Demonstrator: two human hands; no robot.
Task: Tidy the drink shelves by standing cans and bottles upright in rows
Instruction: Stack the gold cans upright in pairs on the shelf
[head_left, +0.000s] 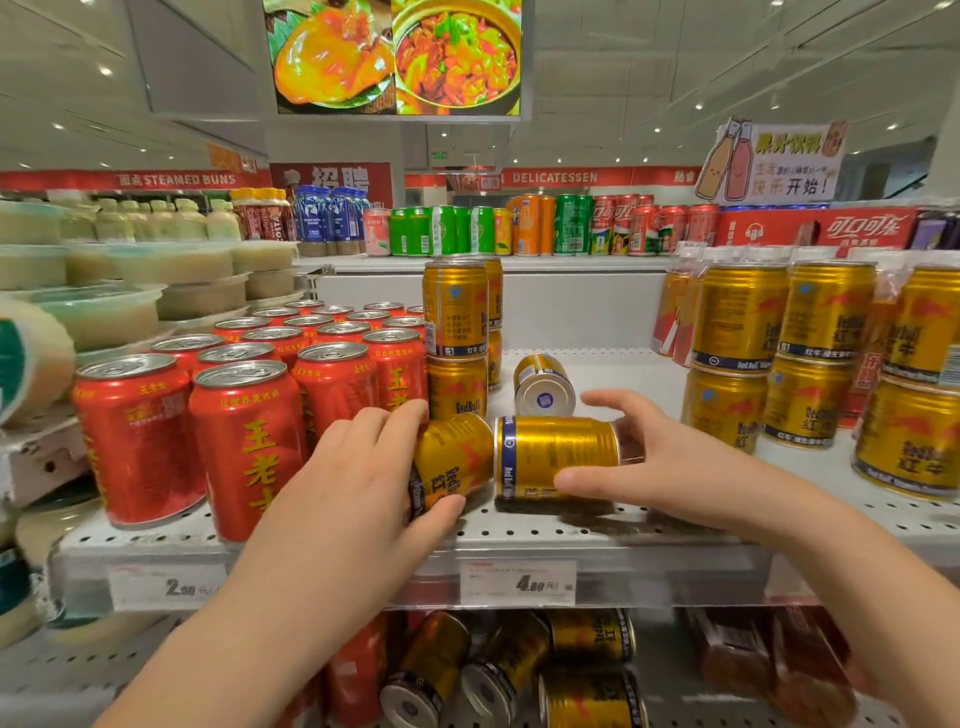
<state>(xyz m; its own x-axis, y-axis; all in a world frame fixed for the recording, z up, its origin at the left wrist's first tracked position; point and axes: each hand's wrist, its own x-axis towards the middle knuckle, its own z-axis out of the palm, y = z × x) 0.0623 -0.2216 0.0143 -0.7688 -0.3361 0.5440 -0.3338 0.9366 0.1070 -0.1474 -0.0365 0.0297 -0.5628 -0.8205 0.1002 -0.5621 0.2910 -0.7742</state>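
Observation:
Three gold Red Bull cans lie on their sides on the white shelf. My left hand grips the tilted left can, fingers over its top and thumb under it. My right hand wraps the middle lying can, thumb in front and fingers behind. A third can lies farther back with its base facing me. Behind my left hand, gold cans stand stacked two high.
Upright red herbal tea cans fill the shelf's left side. Stacked gold cans stand at the right. Toppled gold and red cans lie on the shelf below. Assorted soda cans line the top shelf; tubs sit at far left.

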